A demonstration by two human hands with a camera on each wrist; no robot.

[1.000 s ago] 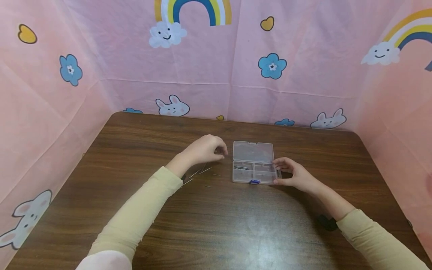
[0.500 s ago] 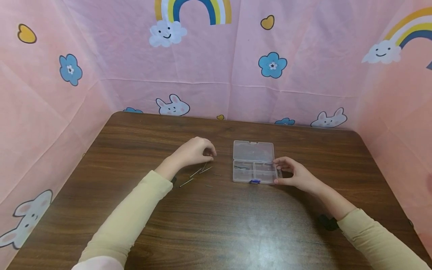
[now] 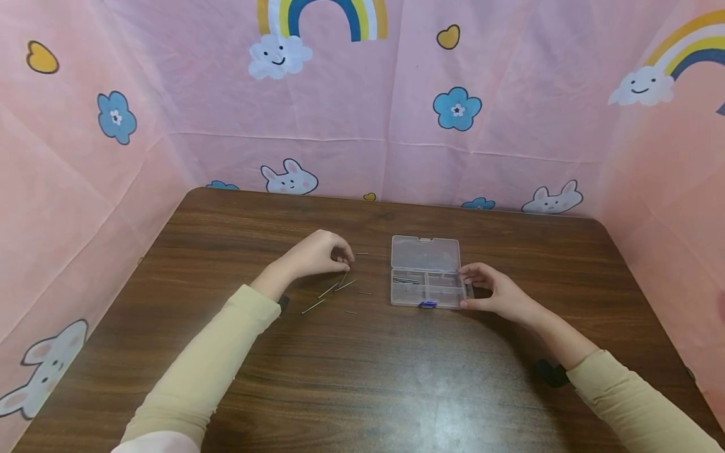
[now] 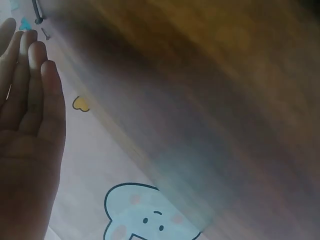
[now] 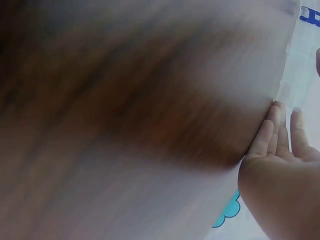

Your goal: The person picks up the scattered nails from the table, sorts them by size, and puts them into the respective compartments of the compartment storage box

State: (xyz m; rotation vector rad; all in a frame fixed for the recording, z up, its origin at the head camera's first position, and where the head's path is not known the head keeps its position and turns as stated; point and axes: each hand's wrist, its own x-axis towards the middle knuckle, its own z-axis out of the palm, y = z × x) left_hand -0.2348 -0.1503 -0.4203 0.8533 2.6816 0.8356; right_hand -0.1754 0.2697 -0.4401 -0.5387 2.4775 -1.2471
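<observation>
My right hand [image 3: 495, 296] holds the right end of a clear plastic compartment box [image 3: 444, 298], thumb at the front corner and fingers near the hinge. The box lies with its lid raised back, a blue latch [image 3: 428, 304] at its front; several thin metal nails [image 3: 405, 281] lie in the back left compartment. To the box's left, my left hand [image 3: 317, 253] is low over the table, thumb and forefinger tips right at the upper end of a loose nail [image 3: 342, 280]. In the left wrist view, its fingers are nearly straight beside a nail [image 4: 38, 12].
Loose nails lie scattered left of the box: a longer nail [image 3: 313, 306] in front of my left hand, a short nail [image 3: 351, 313], another short nail [image 3: 364, 292], and a nail [image 3: 362, 253] behind. Pink printed cloth [image 3: 351, 163] walls the brown table [image 3: 362, 390] at back and sides.
My left hand has moved left from beside the box to the loose nails, uncovering the nail at the back. My right hand and the box have stayed in place.
</observation>
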